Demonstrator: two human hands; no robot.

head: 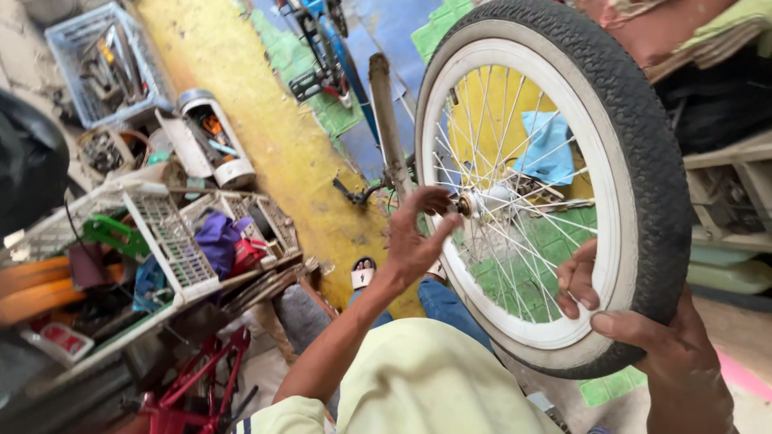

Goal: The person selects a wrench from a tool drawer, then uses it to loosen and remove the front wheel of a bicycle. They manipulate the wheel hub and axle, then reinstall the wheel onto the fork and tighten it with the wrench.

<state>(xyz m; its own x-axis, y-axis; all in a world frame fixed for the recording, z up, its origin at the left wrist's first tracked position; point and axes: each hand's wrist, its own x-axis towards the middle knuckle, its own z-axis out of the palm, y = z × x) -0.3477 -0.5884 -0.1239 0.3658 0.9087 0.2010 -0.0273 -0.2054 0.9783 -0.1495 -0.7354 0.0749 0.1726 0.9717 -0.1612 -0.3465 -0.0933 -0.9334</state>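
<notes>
2 hands work on 1 bicycle wheel (555, 185), which stands upright at the 3 o'clock side of the view, its black tyre (651, 161) around a white rim (515, 60). The right hand (643, 329), at the wheel's 5 o'clock, is clamped on the tyre and rim, fingers hooked inside the rim and thumb across the tread. The left hand (414, 237) is at the hub (474, 202), fingers curled and pinched toward the axle end; what they grip, if anything, is too small to tell. A frame tube (388, 120) runs up from the hub toward 12 o'clock. A blue cloth (551, 149) shows through the spokes (523, 241). At 9 o'clock sit white plastic baskets (165, 233) of parts and a red frame (201, 386) lies at 7 o'clock.

Risks, as I judge them: the wheel hangs on 1 grip, so a slack right hand could let it tip or roll. If the wheel turns, the right fingers inside the rim could catch in the spokes. A small nut loosened at the hub could drop and vanish in the clutter on the painted floor (241, 88).
</notes>
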